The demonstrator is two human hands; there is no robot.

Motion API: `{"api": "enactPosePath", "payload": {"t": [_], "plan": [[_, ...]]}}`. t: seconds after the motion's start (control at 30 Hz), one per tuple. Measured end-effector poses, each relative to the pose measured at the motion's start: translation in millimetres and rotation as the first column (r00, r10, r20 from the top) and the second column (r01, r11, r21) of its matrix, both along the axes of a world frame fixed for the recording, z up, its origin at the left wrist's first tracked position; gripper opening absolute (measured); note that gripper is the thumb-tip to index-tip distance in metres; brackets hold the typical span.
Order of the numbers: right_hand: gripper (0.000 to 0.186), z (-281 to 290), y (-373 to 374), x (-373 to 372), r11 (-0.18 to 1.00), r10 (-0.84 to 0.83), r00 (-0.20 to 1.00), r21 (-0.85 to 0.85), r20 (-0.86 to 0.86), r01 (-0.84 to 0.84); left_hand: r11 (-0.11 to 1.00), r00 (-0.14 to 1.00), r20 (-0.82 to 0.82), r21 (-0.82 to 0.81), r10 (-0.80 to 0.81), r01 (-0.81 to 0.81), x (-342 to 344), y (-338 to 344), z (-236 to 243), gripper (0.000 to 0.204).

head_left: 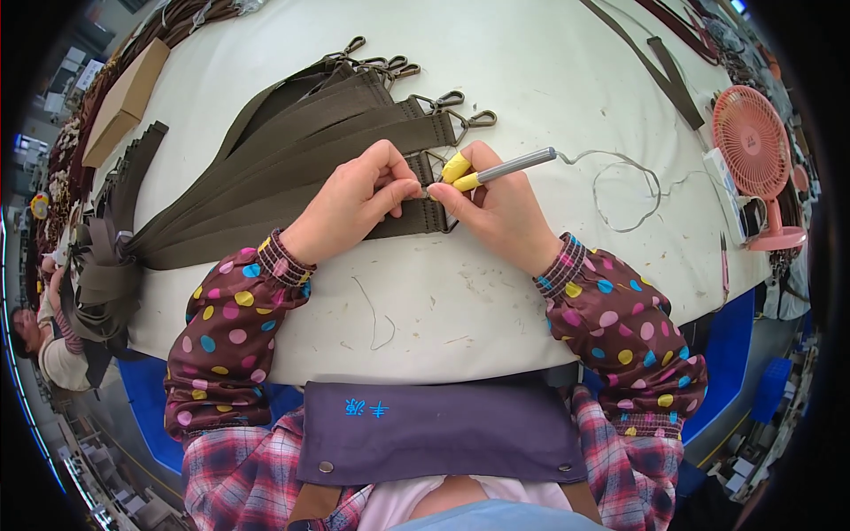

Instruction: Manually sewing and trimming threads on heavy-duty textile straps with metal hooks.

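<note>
Dark olive webbing straps [310, 168] lie fanned across the table, with metal swivel hooks [478, 118] at their stitched ends. At the end of one near strap, my left hand [359, 193] has thumb and forefinger pinched together; what lies between them is too small to make out. My right hand [500, 212] meets it there, fingers closed around a grey pen-shaped corded tool [518, 165] with a yellow front part. A yellow wrap [455, 167] covers one right fingertip. The tool's working tip is hidden by my fingers.
The tool's wire [624, 159] loops to the right towards a white power strip [726, 190]. A pink fan [753, 142] stands at the right edge. Loose thread [375, 319] lies on the white table [496, 319]. Far left are a cardboard box [127, 102] and a person [62, 345].
</note>
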State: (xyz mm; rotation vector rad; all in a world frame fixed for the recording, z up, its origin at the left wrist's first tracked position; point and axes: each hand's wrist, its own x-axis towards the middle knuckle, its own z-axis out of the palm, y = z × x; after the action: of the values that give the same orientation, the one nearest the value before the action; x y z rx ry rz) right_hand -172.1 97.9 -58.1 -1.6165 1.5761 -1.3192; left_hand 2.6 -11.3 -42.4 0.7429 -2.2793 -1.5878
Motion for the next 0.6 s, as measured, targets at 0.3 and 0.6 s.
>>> {"api": "enactPosePath", "payload": {"t": [0.3,0.6], "plan": [[0.020,2.9,2.9,-4.7,0.994,-0.092,0.981,-0.040,0.170,0.100,0.884,0.977,0.211,-0.459,0.015,0.086,-0.3,16.4,17.4,0.034],[0.024,-0.7,4.1,-4.8,0.990,-0.085,0.985,-0.095,0.152,0.100,0.881,0.975,0.221,-0.467,0.035,0.074,1.4,15.3,13.1,0.026]]}}
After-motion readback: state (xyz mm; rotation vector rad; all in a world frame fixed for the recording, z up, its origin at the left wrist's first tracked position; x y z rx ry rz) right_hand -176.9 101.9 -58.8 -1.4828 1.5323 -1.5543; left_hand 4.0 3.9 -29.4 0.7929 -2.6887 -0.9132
